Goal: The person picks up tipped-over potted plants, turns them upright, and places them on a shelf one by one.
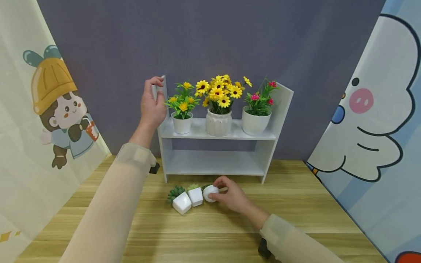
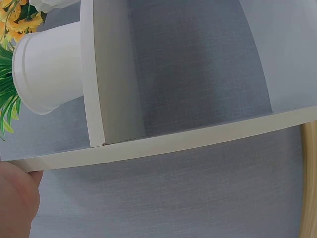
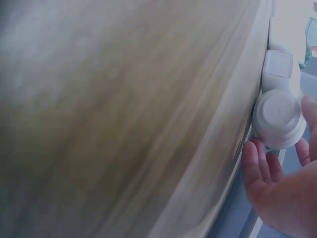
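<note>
My right hand (image 1: 231,197) grasps a small round white ceramic pot (image 1: 209,193) lying on its side on the wooden table (image 1: 296,219); my left hand (image 1: 152,104) clasps the white two-tier shelf's (image 1: 217,162) side panel.
Risk: the round pot may roll against the two faceted white succulent pots (image 1: 188,199) touching it; pulling on the panel could topple the three flower pots (image 1: 218,122) above.

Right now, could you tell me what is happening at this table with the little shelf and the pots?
A person is working with both hands at a wooden table. The left hand grips the top of the left side panel of a white shelf, which carries three flowerpots on its upper board. The right hand holds a small round white pot lying on its side in front of the shelf. Two more small pots with green plants lie toppled next to it.
</note>
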`<action>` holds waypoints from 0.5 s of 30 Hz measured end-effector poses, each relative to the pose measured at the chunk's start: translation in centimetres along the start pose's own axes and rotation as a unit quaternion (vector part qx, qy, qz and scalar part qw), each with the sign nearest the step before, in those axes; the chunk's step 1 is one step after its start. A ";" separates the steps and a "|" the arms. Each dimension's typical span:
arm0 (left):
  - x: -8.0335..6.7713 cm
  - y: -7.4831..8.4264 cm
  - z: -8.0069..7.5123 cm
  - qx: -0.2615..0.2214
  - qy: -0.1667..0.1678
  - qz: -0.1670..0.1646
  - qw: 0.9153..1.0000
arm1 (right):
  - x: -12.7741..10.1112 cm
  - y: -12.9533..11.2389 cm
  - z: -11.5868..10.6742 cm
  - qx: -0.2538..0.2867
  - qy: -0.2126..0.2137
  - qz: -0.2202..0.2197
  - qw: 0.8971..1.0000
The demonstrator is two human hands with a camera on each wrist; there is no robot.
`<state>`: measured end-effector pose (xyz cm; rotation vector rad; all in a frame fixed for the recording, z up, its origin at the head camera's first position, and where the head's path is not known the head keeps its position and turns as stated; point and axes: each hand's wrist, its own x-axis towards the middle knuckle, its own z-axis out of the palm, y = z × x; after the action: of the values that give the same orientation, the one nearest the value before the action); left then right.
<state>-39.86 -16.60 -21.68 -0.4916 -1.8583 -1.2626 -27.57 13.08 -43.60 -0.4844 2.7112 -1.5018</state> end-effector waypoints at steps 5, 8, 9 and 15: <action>0.0 0.0 0.0 -0.004 0.001 0.002 1.000 | 0.0 -0.1 0.2 0.002 0.013 0.027 1.000; 0.0 0.0 0.1 -0.006 0.002 0.005 1.000 | 0.0 -0.2 0.2 0.004 0.015 0.030 0.999; 0.0 0.0 0.1 -0.007 0.002 0.006 1.000 | 0.0 -0.2 0.1 0.005 0.015 0.029 0.999; 0.1 -0.1 0.0 -0.006 -0.002 0.004 1.000 | -0.1 -0.3 -0.1 0.008 0.002 0.043 0.999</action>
<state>-39.94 -16.66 -21.67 -0.5071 -1.8512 -1.2685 -27.43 13.03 -43.37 -0.3596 2.6825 -1.5046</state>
